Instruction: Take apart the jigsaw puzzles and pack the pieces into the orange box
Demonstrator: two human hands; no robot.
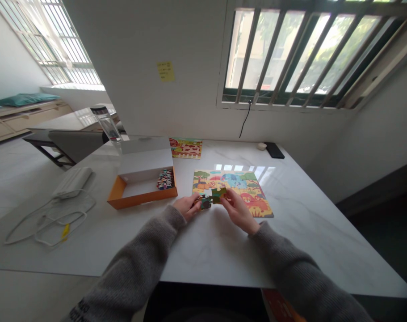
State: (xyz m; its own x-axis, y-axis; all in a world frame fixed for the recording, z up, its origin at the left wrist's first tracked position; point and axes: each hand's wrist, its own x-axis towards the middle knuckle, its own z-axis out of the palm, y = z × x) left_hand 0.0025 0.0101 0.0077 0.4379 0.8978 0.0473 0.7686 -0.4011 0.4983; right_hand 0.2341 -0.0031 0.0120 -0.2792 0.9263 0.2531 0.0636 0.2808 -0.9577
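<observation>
Here, grey knit sleeves (pixel 146 261) reach over a white marble table (pixel 307 237). A dark green jigsaw piece (pixel 206 202) is pinched between the fingers of the left hand (pixel 187 206), and a green-and-brown piece (pixel 218 195) is held in a narrow pinch by the right hand (pixel 238 211). The pieces are held side by side above the near edge of a colourful animal jigsaw (pixel 233 190), along a left-to-right line; neither piece's long axis can be told. A loosened pinch could drop a piece and knock the laid pieces apart. Beyond lie an orange box (pixel 143 199) with stacked pieces (pixel 165 179) and a second puzzle (pixel 186 148).
</observation>
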